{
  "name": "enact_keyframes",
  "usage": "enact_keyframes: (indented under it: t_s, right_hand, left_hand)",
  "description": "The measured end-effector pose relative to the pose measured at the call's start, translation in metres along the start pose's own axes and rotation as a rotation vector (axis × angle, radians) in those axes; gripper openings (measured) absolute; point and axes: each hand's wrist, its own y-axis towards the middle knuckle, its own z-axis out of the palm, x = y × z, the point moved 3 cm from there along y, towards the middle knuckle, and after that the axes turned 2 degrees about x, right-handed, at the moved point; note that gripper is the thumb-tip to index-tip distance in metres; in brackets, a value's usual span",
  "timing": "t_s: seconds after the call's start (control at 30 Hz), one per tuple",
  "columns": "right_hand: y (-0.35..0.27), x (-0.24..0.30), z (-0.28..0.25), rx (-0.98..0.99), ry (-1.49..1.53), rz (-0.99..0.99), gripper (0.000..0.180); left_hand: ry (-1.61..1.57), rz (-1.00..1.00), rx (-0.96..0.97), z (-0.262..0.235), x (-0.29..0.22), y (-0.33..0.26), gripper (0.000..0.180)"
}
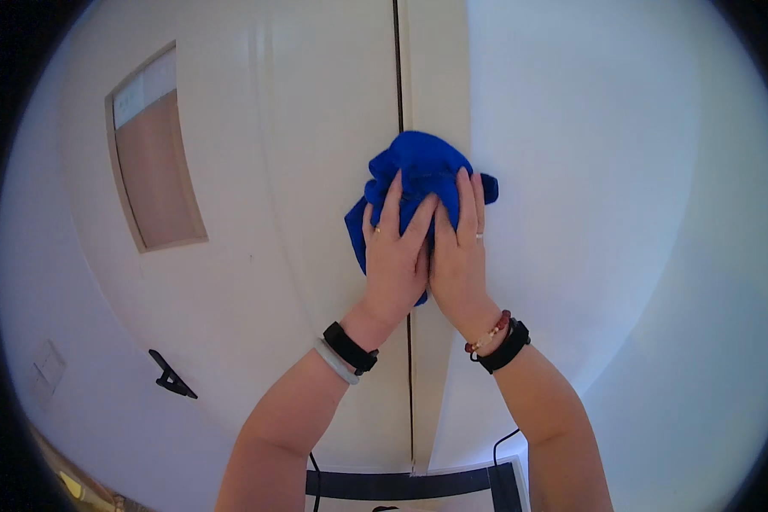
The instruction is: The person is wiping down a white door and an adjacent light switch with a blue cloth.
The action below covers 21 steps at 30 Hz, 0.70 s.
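I have a crumpled bright blue microfibre cloth [418, 183] pressed flat against the pale cream door [256, 256], right over the dark vertical gap [410, 375] at the door's edge. My left hand [394, 260] and right hand [459, 256] lie side by side, fingers spread and pointing up, palms pinning the cloth rather than gripping it. Most of the cloth bunches above my fingertips, slightly nearer my left hand, I think.

white door [256, 282] with tan glazed panel [155, 166] | black lever handle [171, 376] low left | white wall [623, 213] right | dark seam [398, 68] between
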Motion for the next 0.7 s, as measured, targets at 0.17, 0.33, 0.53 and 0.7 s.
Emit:
enact_keyframes:
  t_s: [0.17,0.33,0.53,0.7]
  right_hand:
    - [-0.020,-0.007,0.004,0.036,-0.012,0.017,0.034]
    - [-0.032,-0.013,0.011,0.047,-0.033,0.085,0.029]
    - [-0.082,-0.027,0.032,0.190,-0.020,0.072,0.029]
    - [-0.072,-0.020,0.033,0.251,-0.084,0.065,0.029]
  left_hand:
    - [0.003,-0.020,0.046,0.007,-0.001,-0.012,0.044]
    - [0.034,0.014,0.123,0.017,0.000,-0.023,0.044]
    - [0.085,-0.131,0.296,0.043,0.020,-0.081,0.049]
    - [0.171,-0.131,0.303,0.040,0.030,-0.075,0.048]
